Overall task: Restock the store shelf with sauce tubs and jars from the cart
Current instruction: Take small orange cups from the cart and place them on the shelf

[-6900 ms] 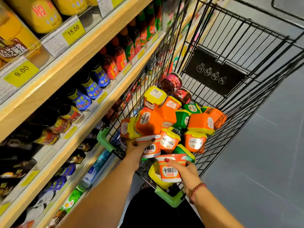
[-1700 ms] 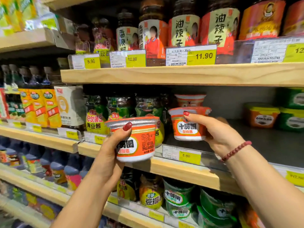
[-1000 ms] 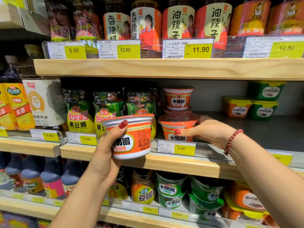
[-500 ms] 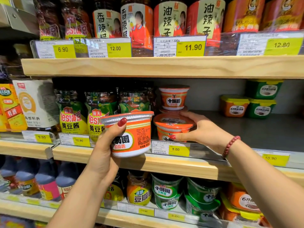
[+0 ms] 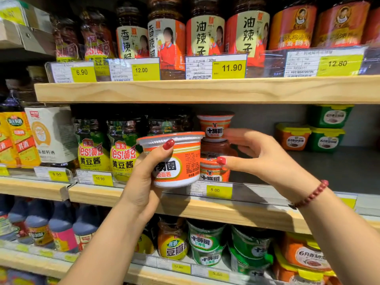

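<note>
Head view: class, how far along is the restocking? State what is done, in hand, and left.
Done: an orange tub stands on the shelf behind the 5.00 tag, right hand open beside it. In hand: left hand grips a second tub. Left: shelve it; the cart is out of view.

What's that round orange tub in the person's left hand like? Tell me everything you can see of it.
The round orange plastic tub widens upward to a white ribbed rim and has a white base. A white oval label bears black Chinese characters, with small print beside it. It is upright, in the air before the wooden middle shelf. The left hand grips it from the left and beneath, thumb on the rim.
</note>
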